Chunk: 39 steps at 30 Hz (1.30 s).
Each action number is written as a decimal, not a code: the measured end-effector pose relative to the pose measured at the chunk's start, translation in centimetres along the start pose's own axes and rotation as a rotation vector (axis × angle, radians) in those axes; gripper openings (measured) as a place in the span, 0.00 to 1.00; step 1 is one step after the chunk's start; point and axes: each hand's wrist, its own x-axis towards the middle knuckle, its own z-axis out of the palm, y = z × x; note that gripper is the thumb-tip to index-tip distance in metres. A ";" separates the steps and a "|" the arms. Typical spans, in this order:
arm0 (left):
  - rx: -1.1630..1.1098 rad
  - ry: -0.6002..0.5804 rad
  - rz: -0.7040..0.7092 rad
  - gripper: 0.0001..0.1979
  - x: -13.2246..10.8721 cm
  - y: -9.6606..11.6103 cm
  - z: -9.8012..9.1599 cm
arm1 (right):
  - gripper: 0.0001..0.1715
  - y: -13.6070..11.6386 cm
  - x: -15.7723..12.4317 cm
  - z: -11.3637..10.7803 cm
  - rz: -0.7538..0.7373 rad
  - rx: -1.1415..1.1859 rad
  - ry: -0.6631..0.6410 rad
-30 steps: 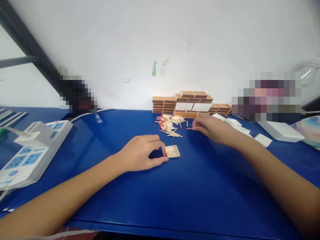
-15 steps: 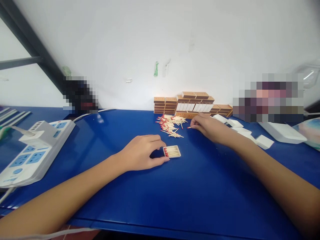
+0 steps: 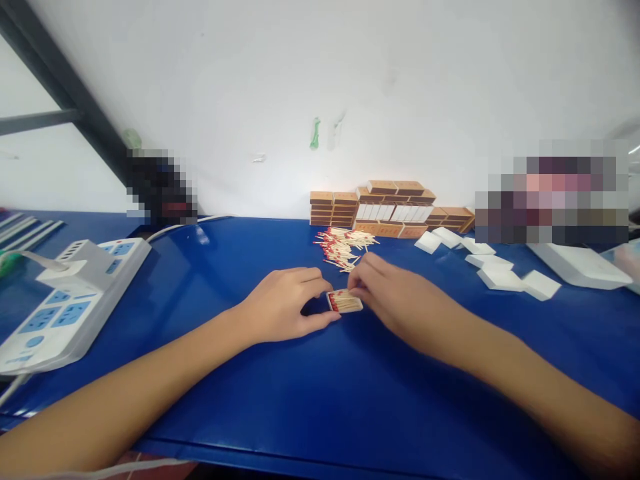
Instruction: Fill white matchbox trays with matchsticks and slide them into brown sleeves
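My left hand (image 3: 285, 303) rests on the blue table with thumb and fingers around the left end of a small white matchbox tray (image 3: 359, 309). Red-headed matches (image 3: 345, 303) lie side by side in the tray, heads to the left. Over the tray's right end, my right hand (image 3: 400, 293) pinches a match, its red head showing just above the others; the fingers hide most of it. Behind the tray spreads a loose pile of matches (image 3: 337, 245), partly covered by the right hand.
Stacked matchboxes (image 3: 395, 212) stand along the wall. White empty-looking trays (image 3: 500, 278) lie scattered at the right, near a larger white box (image 3: 575, 265). A power strip (image 3: 75, 313) with a plugged-in adapter sits at the left. Blurred patches cover both back corners.
My right hand has moved left and nearer, from beside the match pile to the tray, bringing a match. My left hand stays on the tray. The view has shifted slightly.
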 end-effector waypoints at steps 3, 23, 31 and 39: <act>0.009 -0.003 0.013 0.15 0.1 0.0 0.0 | 0.09 -1.2 -0.1 1.2 -0.081 -0.161 -0.031; -0.011 -0.043 -0.003 0.16 -0.1 0.0 0.0 | 0.14 4.9 1.4 1.7 0.144 0.106 0.119; -0.005 -0.043 0.000 0.16 -0.1 0.0 -0.2 | 0.12 4.6 2.0 1.5 0.140 0.151 0.047; -0.004 -0.033 0.007 0.16 0.0 0.0 -0.2 | 0.16 5.7 0.9 0.2 0.159 0.181 -0.021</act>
